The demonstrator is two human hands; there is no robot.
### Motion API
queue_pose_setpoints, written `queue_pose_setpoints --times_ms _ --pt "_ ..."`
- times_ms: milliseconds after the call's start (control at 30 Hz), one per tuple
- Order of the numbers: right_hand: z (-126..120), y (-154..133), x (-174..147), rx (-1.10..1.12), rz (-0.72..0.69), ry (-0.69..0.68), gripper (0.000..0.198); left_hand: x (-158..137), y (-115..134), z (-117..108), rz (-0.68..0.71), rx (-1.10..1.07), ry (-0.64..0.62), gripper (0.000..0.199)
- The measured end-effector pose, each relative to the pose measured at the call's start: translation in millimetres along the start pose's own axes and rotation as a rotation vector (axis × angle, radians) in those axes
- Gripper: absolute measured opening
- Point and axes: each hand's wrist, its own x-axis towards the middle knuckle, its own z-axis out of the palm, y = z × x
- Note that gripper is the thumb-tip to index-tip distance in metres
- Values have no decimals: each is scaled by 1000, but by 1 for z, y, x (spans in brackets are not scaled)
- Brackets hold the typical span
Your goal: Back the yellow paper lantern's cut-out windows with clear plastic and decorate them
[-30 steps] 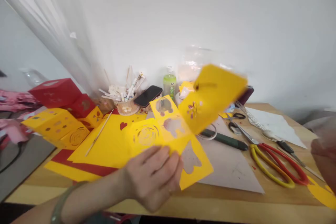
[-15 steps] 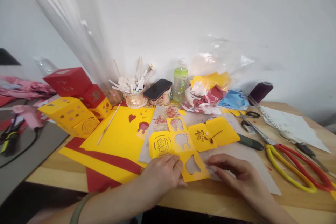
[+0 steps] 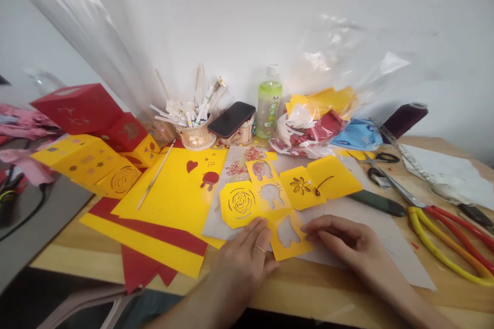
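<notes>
A flat yellow paper cutout [image 3: 276,213] with several folded panels lies unfolded in front of me. Its panels have cut-out shapes: a swirled rose, a cat-like head, a flower, a heart. My left hand [image 3: 247,249], a ring on one finger, rests on the paper's near left edge beside the heart panel, fingers stretched out. On the other side, my right hand [image 3: 347,241] has its thumb and fingertips together at the right edge of the heart panel. Beneath the cutout is a grey board [image 3: 397,254].
Yellow sheets [image 3: 170,185] and red paper lie left, with yellow [image 3: 88,164] and red [image 3: 81,108] boxes beyond. Behind stand a pen basket [image 3: 195,136], phone [image 3: 231,119], bottle [image 3: 270,105] and bag of scraps [image 3: 309,128]. Large red-and-yellow-handled scissors [image 3: 417,211] lie right.
The view has shifted and tilted slightly. My left hand's fingers have straightened along the paper's edge. My right hand stays at the heart panel's right edge.
</notes>
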Motion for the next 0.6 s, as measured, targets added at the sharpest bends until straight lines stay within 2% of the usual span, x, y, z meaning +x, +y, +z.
queue_pose_setpoints --times_ms 167,367,467,600 --pt "12 -1 4 96 88 12 14 4 2 -4 -45 -28 -6 38" --pt "23 1 2 167 172 54 18 -1 3 0 -79 3 -25 40" --pt "26 2 -1 133 183 96 18 -4 3 2 -102 13 -23 41" --pt "30 1 0 36 184 128 18 -5 1 6 -63 13 15 37"
